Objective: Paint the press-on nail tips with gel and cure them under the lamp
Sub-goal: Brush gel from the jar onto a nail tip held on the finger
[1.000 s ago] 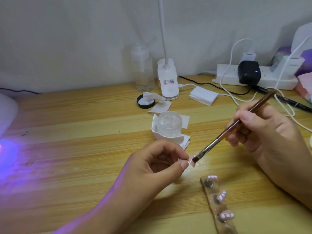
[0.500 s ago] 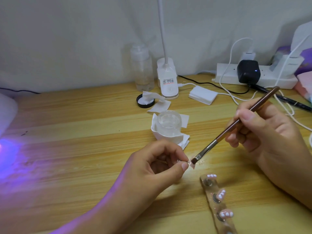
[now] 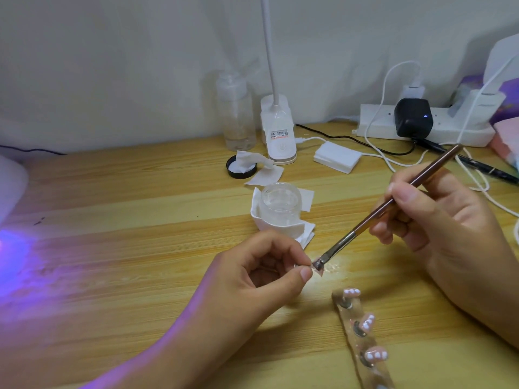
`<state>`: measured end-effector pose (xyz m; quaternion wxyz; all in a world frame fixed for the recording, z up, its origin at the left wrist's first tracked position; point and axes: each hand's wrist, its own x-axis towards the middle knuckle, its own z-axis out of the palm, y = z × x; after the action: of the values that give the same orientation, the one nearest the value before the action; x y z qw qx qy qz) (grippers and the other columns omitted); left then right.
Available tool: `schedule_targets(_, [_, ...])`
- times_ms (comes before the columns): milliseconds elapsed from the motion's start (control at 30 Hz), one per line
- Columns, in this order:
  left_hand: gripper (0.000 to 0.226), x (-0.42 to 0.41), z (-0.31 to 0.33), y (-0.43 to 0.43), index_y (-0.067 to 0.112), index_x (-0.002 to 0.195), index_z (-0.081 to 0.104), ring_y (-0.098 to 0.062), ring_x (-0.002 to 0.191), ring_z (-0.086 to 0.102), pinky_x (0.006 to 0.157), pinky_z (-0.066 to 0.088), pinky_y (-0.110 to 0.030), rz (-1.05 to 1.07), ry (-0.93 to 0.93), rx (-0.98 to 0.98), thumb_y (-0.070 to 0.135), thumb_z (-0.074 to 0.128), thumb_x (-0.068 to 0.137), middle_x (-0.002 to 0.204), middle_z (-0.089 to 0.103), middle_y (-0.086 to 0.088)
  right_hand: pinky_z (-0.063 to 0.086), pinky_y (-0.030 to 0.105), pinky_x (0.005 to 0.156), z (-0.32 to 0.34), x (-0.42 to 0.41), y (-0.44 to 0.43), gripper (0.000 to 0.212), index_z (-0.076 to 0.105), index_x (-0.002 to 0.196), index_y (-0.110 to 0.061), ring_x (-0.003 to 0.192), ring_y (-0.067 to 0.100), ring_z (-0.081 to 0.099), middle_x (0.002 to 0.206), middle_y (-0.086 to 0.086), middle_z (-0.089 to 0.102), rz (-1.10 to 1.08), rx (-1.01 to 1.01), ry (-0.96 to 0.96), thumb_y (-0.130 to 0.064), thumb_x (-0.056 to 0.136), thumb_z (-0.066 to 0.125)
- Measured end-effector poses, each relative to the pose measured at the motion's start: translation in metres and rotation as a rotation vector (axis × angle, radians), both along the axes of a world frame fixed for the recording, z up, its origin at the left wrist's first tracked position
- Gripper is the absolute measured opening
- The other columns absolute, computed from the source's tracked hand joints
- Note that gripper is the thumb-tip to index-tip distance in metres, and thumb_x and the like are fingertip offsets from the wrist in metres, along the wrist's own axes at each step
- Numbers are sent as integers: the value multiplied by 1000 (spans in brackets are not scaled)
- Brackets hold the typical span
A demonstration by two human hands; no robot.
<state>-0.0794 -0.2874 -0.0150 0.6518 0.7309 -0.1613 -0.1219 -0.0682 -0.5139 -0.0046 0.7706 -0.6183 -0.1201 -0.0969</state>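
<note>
In front of the clear round glass jar [image 3: 280, 204], nearer the camera: left hand [image 3: 261, 273], thumb and forefinger in a tight pinch on a small pale pink press-on nail tip [image 3: 320, 272], other fingers curled under. Right of the jar and slightly nearer: right hand [image 3: 438, 220], closed in a pen hold round a slim brown-handled brush with a metal ferrule [image 3: 393, 203], handle slanting up and away to the right. Bristles down on the pinched tip.

Further in front of the jar, off to its right: long clear holder strip [image 3: 351, 315] flat on the light wooden table [image 3: 126, 248], carrying three more pink tips with white dots [image 3: 377, 355], apart from both hands.

Under and around the jar: crumpled white wipes [image 3: 304, 234]. Just behind the jar: black round lid [image 3: 233, 169] with a wipe in it. Further behind: clear plastic bottle [image 3: 237, 113], white desk-lamp base [image 3: 279, 133]. Behind and right of the jar: stack of white pads [image 3: 337, 157], white power strip [image 3: 373, 124] with a black adapter [image 3: 412, 117]. Far left of the jar: white curing lamp [image 3: 11, 186] at the frame edge, violet glow [image 3: 14, 248] on the wood.

Against half a second and one second ago: same pinch, same pen hold, bristles on the tip throughout. Handle's far end a touch higher than a second ago. Strip, jar and wipes placed as before.
</note>
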Motion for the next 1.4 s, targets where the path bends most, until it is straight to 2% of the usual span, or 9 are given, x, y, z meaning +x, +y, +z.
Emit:
schedule_targets(233, [16, 0, -1, 0, 23, 82, 71, -9, 71, 60, 68, 51, -25, 20, 1, 1, 35, 73, 73, 85, 69, -11, 52, 20, 55, 0, 4, -3, 10, 67, 81, -30, 58, 13, 65, 65, -1, 66, -81, 66, 2, -32, 78, 77])
schedule_targets(400, [16, 1, 0, 0, 24, 82, 71, -7, 68, 61, 67, 53, -25, 11, 18, -15, 36, 73, 71, 76, 69, 7, 53, 20, 56, 1, 1, -1, 25, 66, 82, -30, 59, 14, 66, 66, 1, 67, 13, 39, 7, -47, 70, 79])
schedule_targets(533, [18, 0, 0, 1, 23, 82, 71, -9, 66, 62, 66, 54, -24, 19, 25, -33, 36, 74, 70, 73, 68, 7, 52, 21, 58, -1, 4, -1, 14, 65, 85, -29, 62, 15, 66, 67, -1, 67, -71, 22, -28, -38, 77, 70])
schedule_targets(633, [16, 0, 1, 1, 24, 81, 71, -10, 66, 62, 65, 52, -23, 17, 38, -41, 35, 73, 70, 72, 67, 7, 53, 20, 60, -2, 6, -5, 3, 66, 85, -28, 64, 14, 66, 68, -1, 67, -45, 54, -37, -27, 83, 68])
schedule_targets(867, [15, 0, 0, 1, 26, 80, 70, -12, 68, 65, 68, 55, -26, 23, 74, -79, 36, 74, 69, 73, 71, 3, 53, 20, 64, -7, 6, -7, 31, 71, 79, -25, 67, 16, 65, 73, 3, 70, 80, 68, -50, -7, 81, 44])
schedule_targets(967, [15, 1, 0, 1, 26, 79, 70, -11, 68, 65, 67, 54, -24, 26, 75, -83, 36, 74, 68, 73, 71, 2, 53, 21, 66, -8, 8, -8, 22, 70, 81, -23, 70, 18, 65, 75, 5, 70, 92, 62, -61, -14, 76, 51])
schedule_targets(1167, [12, 0, 2, 0, 27, 75, 70, -10, 65, 64, 65, 51, -22, 22, 72, -96, 35, 74, 68, 70, 70, 3, 53, 22, 68, -10, 8, -9, 18, 67, 82, -22, 71, 19, 63, 75, 7, 68, 115, 47, -72, -17, 76, 51])
schedule_targets(1333, [13, 1, 0, 1, 27, 76, 69, -12, 67, 65, 65, 52, -23, 23, 92, -103, 36, 74, 67, 72, 71, 1, 53, 25, 71, -12, 7, -11, 17, 66, 84, -24, 76, 22, 63, 78, 4, 68, 19, -51, -109, -19, 78, 52])
schedule_targets(1400, [13, 0, 2, 1, 27, 77, 69, -13, 70, 67, 68, 56, -28, 31, 90, -108, 35, 74, 68, 75, 73, -1, 53, 26, 72, -11, 7, -10, 16, 65, 85, -24, 78, 22, 62, 80, 5, 67, -21, -67, -118, -18, 79, 52])
